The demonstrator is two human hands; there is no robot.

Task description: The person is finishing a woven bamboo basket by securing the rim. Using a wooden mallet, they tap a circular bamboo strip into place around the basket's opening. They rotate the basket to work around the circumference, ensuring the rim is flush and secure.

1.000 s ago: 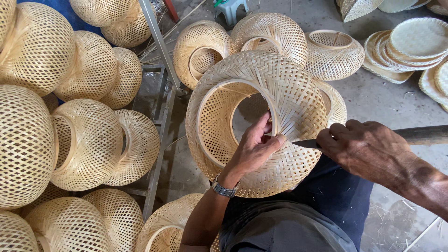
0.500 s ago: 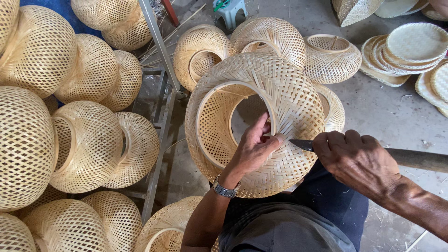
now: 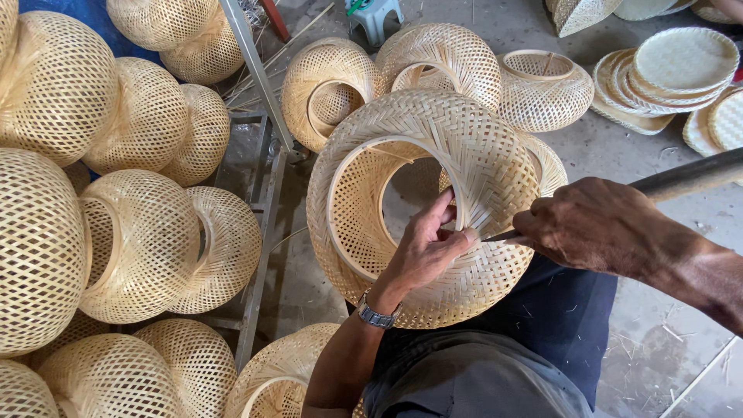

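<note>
Woven bamboo shade (image 3: pixel 480 162): left hand (image 3: pixel 422 251) grips its inner rim, right hand (image 3: pixel 592 224) clenches a knife (image 3: pixel 681 176).

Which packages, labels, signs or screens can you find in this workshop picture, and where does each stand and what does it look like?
None of these shows. In view are only unmarked things: the woven bamboo shade that the left hand grips at its ring, the long tool in the right hand, and stacked round woven trays at the upper right.
</note>
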